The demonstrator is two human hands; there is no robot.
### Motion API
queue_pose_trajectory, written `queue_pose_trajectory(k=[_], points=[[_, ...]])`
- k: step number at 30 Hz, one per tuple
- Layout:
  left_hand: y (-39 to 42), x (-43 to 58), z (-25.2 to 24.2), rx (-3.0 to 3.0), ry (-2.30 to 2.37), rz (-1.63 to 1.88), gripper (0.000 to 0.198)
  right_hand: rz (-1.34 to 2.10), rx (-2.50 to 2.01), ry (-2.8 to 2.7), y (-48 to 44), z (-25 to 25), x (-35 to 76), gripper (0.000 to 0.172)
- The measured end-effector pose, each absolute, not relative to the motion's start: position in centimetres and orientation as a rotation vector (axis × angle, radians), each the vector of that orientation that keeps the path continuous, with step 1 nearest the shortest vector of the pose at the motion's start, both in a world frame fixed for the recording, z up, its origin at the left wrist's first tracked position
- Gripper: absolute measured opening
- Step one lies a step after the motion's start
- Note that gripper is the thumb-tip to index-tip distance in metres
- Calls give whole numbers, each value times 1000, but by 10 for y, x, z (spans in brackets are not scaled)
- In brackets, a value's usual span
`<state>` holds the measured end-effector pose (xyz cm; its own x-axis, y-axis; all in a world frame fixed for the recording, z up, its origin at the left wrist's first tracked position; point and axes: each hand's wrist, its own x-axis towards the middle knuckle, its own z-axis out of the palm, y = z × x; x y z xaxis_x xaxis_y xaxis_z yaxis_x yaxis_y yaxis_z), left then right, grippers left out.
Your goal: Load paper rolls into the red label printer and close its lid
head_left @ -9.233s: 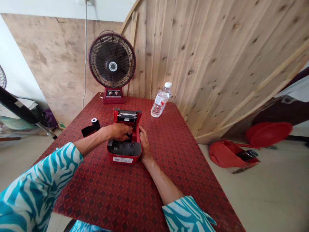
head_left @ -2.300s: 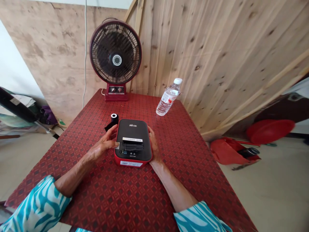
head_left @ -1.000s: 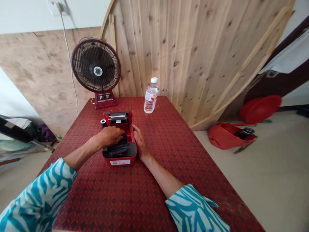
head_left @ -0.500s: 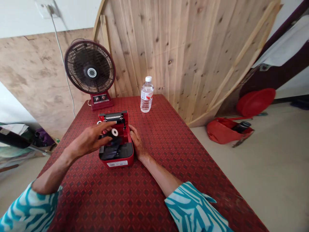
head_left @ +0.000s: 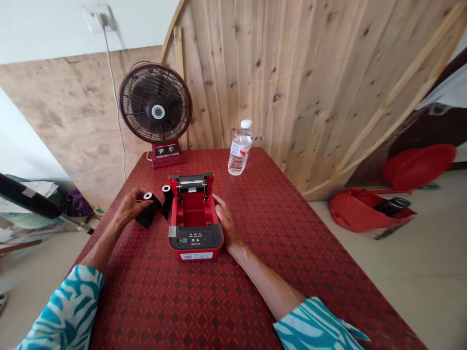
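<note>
A red and black label printer stands on the table with its lid raised, and its red inner bay is bare. To the left of it, my left hand is closed on a black roll with a white core, which appears to touch the tabletop. Between that roll and the printer stands a second black roll, also with a white core, apart from my fingers. Against the printer's right wall, my right hand grips its side, with the finger undersides hidden.
A dark red fan and a water bottle stand at the back of the red patterned table. Behind them rises a wooden plank panel. On the floor to the right lies a red bag near a red round stool top.
My left hand has moved out of the printer to the left, taking the black roll with it. My right hand stays on the printer's side. The camera view has shifted.
</note>
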<state>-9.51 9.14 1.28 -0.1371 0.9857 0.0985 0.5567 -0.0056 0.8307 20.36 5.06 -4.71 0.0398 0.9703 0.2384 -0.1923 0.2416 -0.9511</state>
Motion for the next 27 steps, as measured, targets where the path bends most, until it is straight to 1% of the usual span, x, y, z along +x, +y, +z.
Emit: queue_pose_trajectory(k=[4, 7, 9, 11, 15, 18, 20, 23, 25, 27], points=[[91, -91, 11, 1626, 1744, 977, 49, 1123, -890, -1148, 51, -47, 203, 42], [87, -91, 27, 1652, 1680, 933, 58, 1127, -883, -1144, 52, -46, 202, 41], [88, -89, 37, 1692, 1634, 929, 57, 1129, -885, -1143, 52, -46, 202, 43], [95, -83, 43, 1777, 1639, 878, 52, 1129, -890, -1144, 52, -46, 203, 44], [115, -65, 42, 1887, 1695, 698, 36, 1118, -890, -1145, 52, -45, 203, 43], [126, -57, 37, 1875, 1708, 690, 23, 1125, -880, -1148, 52, -45, 202, 44], [129, -56, 34, 1857, 1708, 713, 20, 1123, -874, -1150, 53, -45, 202, 45], [125, -61, 36, 1817, 1695, 802, 28, 1112, -872, -1164, 54, -47, 202, 45], [118, -68, 43, 1770, 1657, 946, 35, 1111, -872, -1169, 55, -48, 202, 44], [106, -75, 55, 1665, 1546, 1161, 39, 1121, -860, -1163, 56, -50, 202, 44]])
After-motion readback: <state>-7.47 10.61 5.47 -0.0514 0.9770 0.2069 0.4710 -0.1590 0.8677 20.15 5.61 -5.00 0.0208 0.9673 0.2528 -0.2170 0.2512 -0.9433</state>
